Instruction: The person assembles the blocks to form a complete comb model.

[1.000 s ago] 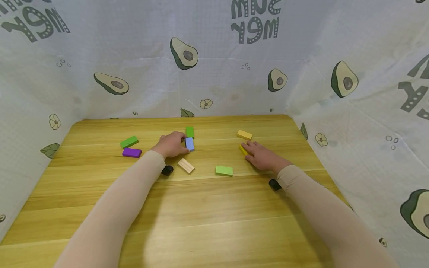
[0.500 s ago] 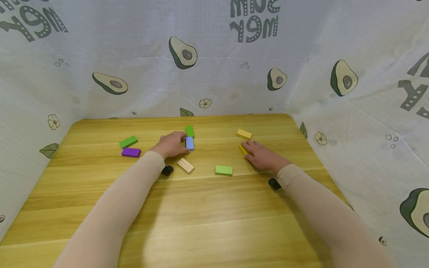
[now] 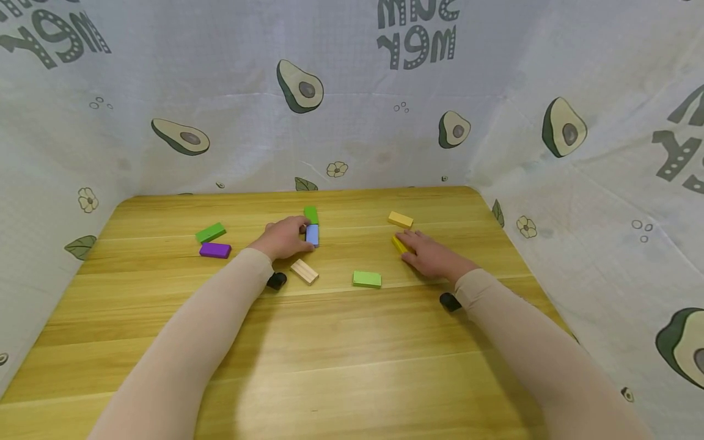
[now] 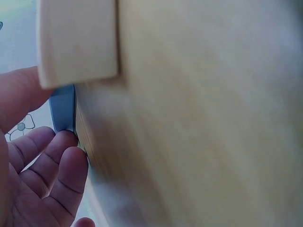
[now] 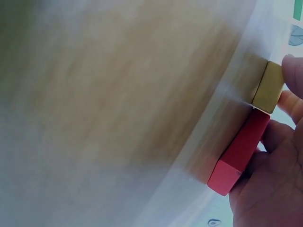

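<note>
My left hand (image 3: 285, 237) holds a blue block (image 3: 312, 235) between thumb and fingers; its far end meets a green block (image 3: 311, 215). In the left wrist view the blue block (image 4: 63, 108) shows between thumb and fingertips, partly behind a plain wooden block (image 4: 79, 40). On the right, my right hand (image 3: 434, 255) pinches a yellow block (image 3: 398, 245) by its ends. The right wrist view shows this yellow block (image 5: 269, 87) at the thumb, with a red block (image 5: 239, 152) lying end to end beside it under the fingers. The head view hides the red one.
A light green block (image 3: 366, 279) lies between the hands, and an amber block (image 3: 401, 219) beyond the right one. Far left are a green block (image 3: 211, 232) and a purple block (image 3: 215, 250). Patterned cloth (image 3: 374, 134) borders the table (image 3: 352, 366) at back and sides.
My left hand has slid slightly to the right with the blue block, which shifts a little against the green one. The right hand stays in place.
</note>
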### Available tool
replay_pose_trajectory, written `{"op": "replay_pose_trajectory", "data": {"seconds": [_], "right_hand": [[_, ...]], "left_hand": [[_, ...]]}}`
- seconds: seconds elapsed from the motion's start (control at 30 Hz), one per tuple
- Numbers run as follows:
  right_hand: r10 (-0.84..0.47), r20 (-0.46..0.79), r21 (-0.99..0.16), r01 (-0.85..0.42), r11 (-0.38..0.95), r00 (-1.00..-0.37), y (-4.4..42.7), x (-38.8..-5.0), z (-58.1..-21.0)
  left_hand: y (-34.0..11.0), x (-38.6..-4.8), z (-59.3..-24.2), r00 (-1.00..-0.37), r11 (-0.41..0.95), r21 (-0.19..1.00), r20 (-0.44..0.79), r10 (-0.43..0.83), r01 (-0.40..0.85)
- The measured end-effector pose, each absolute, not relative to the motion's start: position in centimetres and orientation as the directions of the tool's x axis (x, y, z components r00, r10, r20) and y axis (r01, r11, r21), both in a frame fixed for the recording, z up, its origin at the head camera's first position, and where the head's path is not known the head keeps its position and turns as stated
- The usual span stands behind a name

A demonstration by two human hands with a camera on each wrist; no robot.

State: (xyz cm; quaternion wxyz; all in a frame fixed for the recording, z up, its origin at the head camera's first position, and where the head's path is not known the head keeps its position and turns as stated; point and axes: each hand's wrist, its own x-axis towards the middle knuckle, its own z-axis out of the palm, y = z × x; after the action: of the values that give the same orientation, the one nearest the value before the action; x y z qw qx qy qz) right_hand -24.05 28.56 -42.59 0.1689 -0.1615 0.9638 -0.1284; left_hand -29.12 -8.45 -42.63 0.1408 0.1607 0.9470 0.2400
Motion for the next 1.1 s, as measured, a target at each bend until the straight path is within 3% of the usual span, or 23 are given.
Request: {"op": "replay_pose_trajectory", "data": {"seconds": [1.1], "right_hand": [[-0.371, -0.266, -0.394, -0.251, 0.884, -0.890, 29.6, -25.1, -42.5]], "left_hand": [[-8.2, -29.2, -42.7, -0.906, 0.840, 0.476, -0.180, 0.383, 0.260]]}}
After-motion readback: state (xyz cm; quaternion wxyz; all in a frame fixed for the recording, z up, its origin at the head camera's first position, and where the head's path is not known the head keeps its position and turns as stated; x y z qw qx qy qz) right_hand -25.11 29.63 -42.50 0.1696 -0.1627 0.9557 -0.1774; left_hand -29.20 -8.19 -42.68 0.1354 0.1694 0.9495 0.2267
